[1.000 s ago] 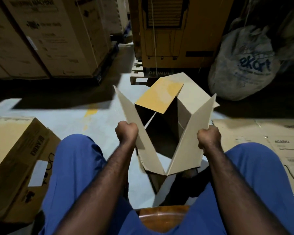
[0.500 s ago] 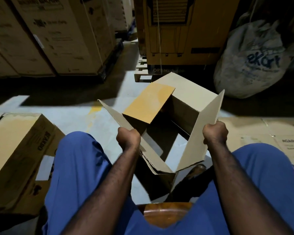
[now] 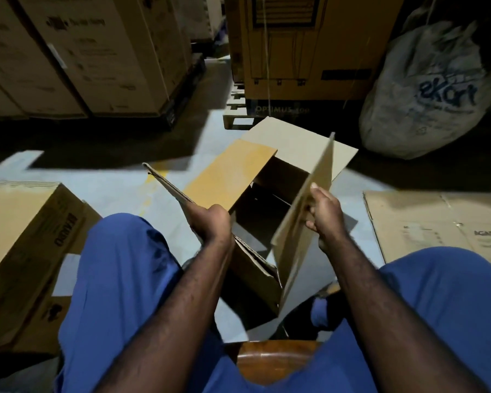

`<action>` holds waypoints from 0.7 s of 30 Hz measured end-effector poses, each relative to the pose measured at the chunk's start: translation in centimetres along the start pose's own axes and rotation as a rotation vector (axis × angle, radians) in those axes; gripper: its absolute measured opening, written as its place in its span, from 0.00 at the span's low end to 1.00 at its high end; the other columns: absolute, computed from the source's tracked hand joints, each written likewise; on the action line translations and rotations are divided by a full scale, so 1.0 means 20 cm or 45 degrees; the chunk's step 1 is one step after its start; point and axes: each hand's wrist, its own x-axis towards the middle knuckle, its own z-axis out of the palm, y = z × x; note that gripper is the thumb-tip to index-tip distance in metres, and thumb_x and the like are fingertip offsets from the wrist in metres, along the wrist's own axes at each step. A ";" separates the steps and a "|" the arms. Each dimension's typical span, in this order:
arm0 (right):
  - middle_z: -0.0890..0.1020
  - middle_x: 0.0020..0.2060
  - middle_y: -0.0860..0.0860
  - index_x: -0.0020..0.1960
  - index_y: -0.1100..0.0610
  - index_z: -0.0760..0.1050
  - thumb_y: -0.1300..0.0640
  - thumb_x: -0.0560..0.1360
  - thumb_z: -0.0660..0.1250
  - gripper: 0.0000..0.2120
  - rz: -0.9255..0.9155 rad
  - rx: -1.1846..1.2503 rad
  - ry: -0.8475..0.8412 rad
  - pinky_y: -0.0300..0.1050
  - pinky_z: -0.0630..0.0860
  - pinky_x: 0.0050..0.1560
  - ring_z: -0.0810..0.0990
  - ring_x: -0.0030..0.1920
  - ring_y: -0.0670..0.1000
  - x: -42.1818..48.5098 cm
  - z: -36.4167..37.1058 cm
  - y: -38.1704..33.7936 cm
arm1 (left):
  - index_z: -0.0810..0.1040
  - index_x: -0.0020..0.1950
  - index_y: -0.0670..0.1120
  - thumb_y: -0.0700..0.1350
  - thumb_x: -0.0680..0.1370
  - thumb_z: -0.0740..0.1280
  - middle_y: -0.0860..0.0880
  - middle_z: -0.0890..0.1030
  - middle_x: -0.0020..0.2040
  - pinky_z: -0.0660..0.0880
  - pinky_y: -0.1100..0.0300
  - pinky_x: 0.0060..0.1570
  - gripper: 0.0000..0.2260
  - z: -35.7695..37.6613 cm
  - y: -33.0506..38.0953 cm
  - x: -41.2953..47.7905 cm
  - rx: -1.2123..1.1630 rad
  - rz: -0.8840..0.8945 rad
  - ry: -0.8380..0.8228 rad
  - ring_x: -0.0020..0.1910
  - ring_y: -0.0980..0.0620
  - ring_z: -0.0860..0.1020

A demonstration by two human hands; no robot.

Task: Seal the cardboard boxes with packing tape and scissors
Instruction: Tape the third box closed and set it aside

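Gripping box flaps (image 3: pixel 322 171), ekart sack (image 3: pixel 425 89); AGARO sheet (image 3: pixel 437 219)

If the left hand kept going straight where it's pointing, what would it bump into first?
Most likely the yellow-lit flap of the open cardboard box, just ahead. The left hand grips the side flap and points forward, slightly right. Depth is unclear, so it might pass beneath it.

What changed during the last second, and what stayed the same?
The left hand swung the left flap outward and down, so the box opened wider. Both grips held; the right hand keeps the right flap nearly upright.
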 end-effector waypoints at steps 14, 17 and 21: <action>0.59 0.81 0.53 0.77 0.47 0.70 0.41 0.82 0.63 0.25 -0.333 -1.400 -0.887 0.40 0.62 0.66 0.70 0.75 0.56 0.11 0.08 0.27 | 0.68 0.75 0.47 0.56 0.72 0.65 0.46 0.72 0.74 0.67 0.48 0.73 0.32 -0.05 0.02 -0.02 -0.358 0.118 -0.067 0.73 0.46 0.70; 0.49 0.83 0.51 0.82 0.46 0.58 0.47 0.82 0.64 0.31 -0.324 -1.583 -0.994 0.47 0.62 0.75 0.63 0.79 0.57 0.11 0.09 0.27 | 0.69 0.75 0.50 0.55 0.73 0.65 0.47 0.67 0.78 0.63 0.48 0.75 0.30 -0.06 0.04 -0.02 -0.371 0.196 -0.076 0.77 0.49 0.65; 0.39 0.82 0.48 0.83 0.41 0.43 0.49 0.81 0.66 0.40 -0.302 -1.853 -1.021 0.64 0.58 0.78 0.47 0.82 0.62 0.10 0.11 0.33 | 0.75 0.68 0.49 0.49 0.75 0.68 0.47 0.67 0.78 0.66 0.53 0.72 0.21 -0.07 0.04 -0.02 -0.283 0.175 -0.062 0.75 0.48 0.68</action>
